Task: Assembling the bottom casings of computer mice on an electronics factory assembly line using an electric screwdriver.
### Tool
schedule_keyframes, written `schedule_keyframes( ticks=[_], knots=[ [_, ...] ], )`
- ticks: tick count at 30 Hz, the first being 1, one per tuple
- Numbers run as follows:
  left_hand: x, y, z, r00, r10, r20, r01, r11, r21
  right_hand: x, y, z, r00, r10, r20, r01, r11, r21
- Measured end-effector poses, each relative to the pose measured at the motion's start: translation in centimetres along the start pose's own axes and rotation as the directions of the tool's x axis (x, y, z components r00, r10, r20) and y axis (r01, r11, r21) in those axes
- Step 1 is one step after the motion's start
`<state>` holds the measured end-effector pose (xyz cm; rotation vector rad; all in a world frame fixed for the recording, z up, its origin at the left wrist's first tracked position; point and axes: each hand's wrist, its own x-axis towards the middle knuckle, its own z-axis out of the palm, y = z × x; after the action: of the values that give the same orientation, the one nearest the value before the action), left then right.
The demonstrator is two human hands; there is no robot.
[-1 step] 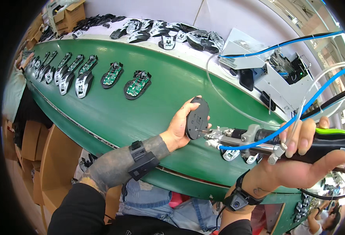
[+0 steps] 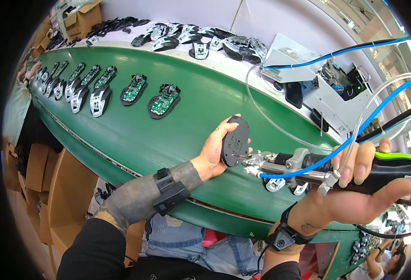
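My left hand (image 2: 213, 148) is closed around the edge of a black computer mouse base (image 2: 236, 140), its underside turned to face the tool. The fingers pass behind it and the thumb lies at its top. My right hand (image 2: 350, 198) grips a black electric screwdriver (image 2: 386, 172) with a bright green lever and a metal feeder attachment. A blue hose (image 2: 308, 169) runs to this attachment. The screwdriver's thin bit points left, its tip at the lower part of the mouse base; whether a screw is there is too small to tell.
On the green belt (image 2: 191, 121) lie mouse bases with green circuit boards (image 2: 162, 103) and silver shells (image 2: 100, 101). More mouse shells (image 2: 166, 43) crowd the white ledge behind. A screw feeder machine (image 2: 338, 93) stands at right. Cardboard boxes (image 2: 81, 21) are at far left; other people sit at both sides.
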<state>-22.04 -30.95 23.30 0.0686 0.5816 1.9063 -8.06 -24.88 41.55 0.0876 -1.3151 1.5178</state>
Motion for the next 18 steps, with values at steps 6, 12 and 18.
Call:
schedule_keyframes(
  ticks=[6, 12, 18],
  knots=[
    [-0.3, -0.3, 0.2, 1.000, -0.011, 0.016, 0.011, 1.000, 0.004, -0.2, 0.2, 0.1, 1.000, 0.009, 0.015, -0.009, 1.000, 0.022],
    [-0.1, -0.3, 0.0, 0.998, -0.015, 0.054, 0.018, 0.999, -0.047, -0.3, 0.8, 1.3, 0.999, 0.036, 0.022, -0.037, 0.999, 0.034],
    [-0.3, 0.5, 0.0, 0.996, 0.082, -0.045, -0.076, 0.989, 0.127, 0.3, 2.2, 1.6, 0.996, 0.090, -0.020, -0.086, 0.985, 0.150]
  ],
)
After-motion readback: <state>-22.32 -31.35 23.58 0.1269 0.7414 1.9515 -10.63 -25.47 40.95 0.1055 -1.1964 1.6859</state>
